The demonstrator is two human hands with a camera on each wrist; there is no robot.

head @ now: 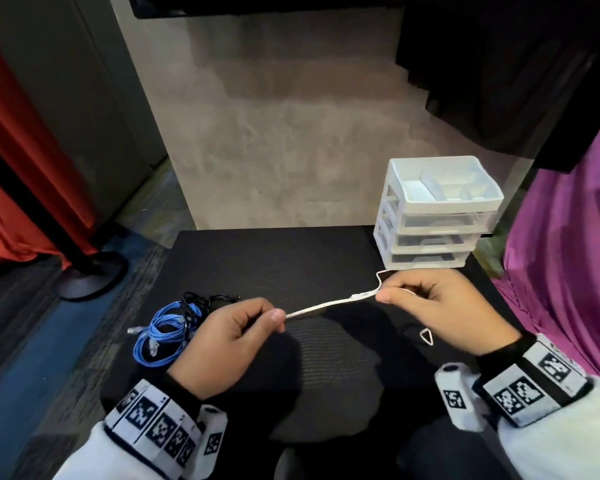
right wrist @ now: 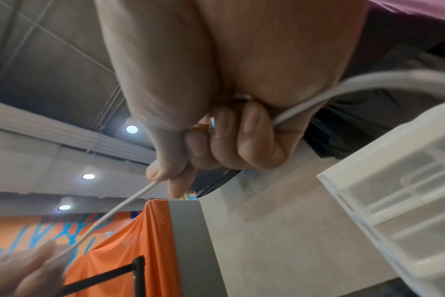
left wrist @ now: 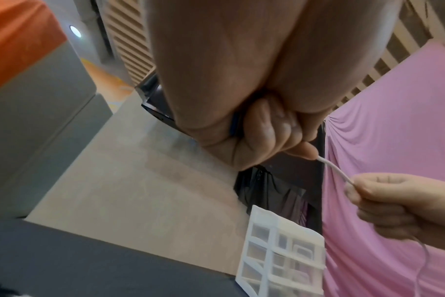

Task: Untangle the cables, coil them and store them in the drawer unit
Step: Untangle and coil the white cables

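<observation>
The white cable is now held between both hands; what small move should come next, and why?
Probably start the coil: the left hand could bring its pinched end toward the right hand to fold a first loop. The white cable runs straight and free between them, away from the blue cable tangle, while the drawer unit has all drawers closed.

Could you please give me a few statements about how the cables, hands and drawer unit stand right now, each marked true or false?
1. Both hands pinch the white cable, stretched between them. True.
2. The left hand holds the blue cable. False: the blue cable lies on the black surface, tangled with a black cable.
3. The drawer unit stands beyond the right hand. True.
4. A drawer of the unit is pulled out. False: all three look pushed in.
5. The white cable lies coiled in the unit's top tray. False: it is held in the hands.
</observation>
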